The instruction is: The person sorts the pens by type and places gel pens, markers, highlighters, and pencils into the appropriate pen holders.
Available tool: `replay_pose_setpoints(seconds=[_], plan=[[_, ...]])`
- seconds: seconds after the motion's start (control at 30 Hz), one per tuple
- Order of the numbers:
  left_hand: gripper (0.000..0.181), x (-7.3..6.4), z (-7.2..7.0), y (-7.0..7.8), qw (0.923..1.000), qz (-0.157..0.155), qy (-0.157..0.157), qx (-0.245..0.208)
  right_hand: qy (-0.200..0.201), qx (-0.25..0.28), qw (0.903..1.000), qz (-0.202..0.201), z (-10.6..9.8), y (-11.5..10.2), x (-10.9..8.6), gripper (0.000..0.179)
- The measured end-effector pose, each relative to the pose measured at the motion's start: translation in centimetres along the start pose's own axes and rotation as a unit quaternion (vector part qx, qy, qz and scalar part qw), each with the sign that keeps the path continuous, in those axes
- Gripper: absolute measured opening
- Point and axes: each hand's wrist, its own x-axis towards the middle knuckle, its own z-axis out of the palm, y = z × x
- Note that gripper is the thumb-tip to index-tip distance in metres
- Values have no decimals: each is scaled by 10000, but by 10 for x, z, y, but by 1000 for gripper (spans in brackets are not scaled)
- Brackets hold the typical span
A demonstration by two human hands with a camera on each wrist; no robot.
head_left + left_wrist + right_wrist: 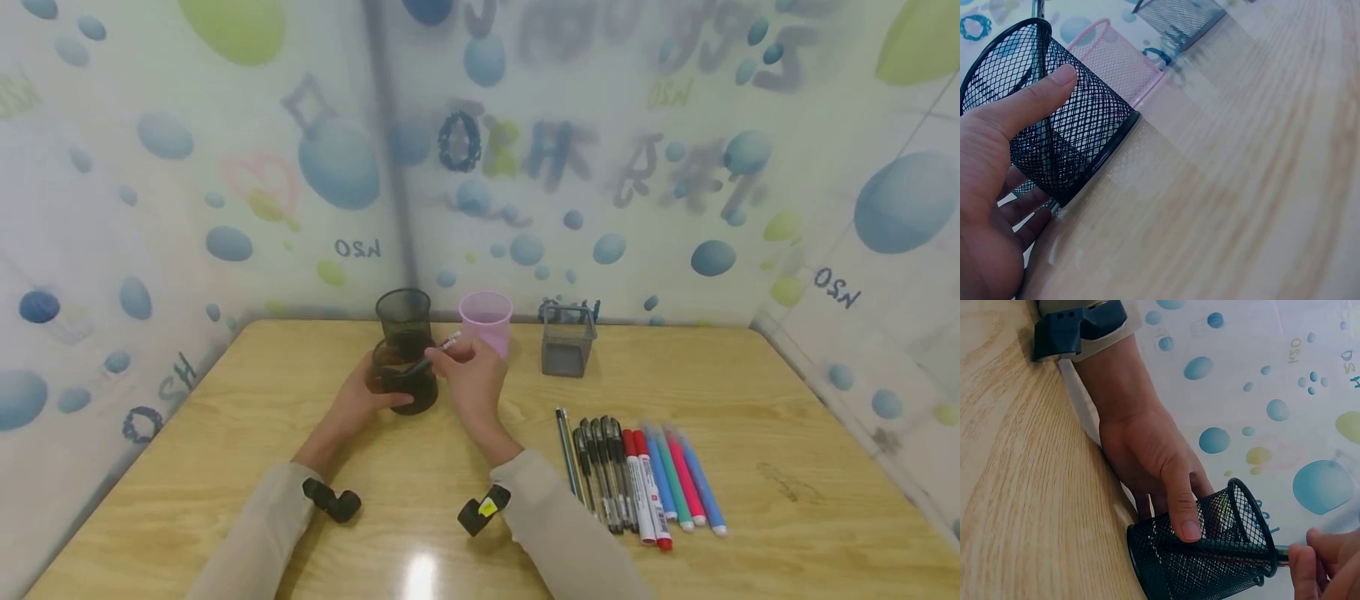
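Note:
My left hand (358, 398) holds a black mesh pen cup (1088, 119) around its side, thumb across the near face and fingers behind. The cup stands on the wooden table. At its mouth, my right hand (477, 379) pinches a slim dark pencil (448, 342) near its pale upper end. The pencil slants down through the rim, and its lower part shows through the mesh in the right wrist view. Right behind the held cup is another black mesh cup (403, 307).
A pink mesh cup (486, 310) and a square grey mesh holder (567, 354) stand along the back wall. To the right lie pencils (567, 450), several black pens (603, 467), red-capped markers (645, 492) and several coloured felt-tip pens (686, 479) in a row.

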Motion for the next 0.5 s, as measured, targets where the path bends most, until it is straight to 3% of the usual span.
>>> replay_pose_setpoints(seconds=[0.33,0.5], plan=[[74,0,0,-1,10000,67,-13,-1,-179,108,9989,420,-1,1,-3,20],[76,3,-1,-11,9999,126,-3,-115,-457,242,9972,546,-5,-5,-4,22]])
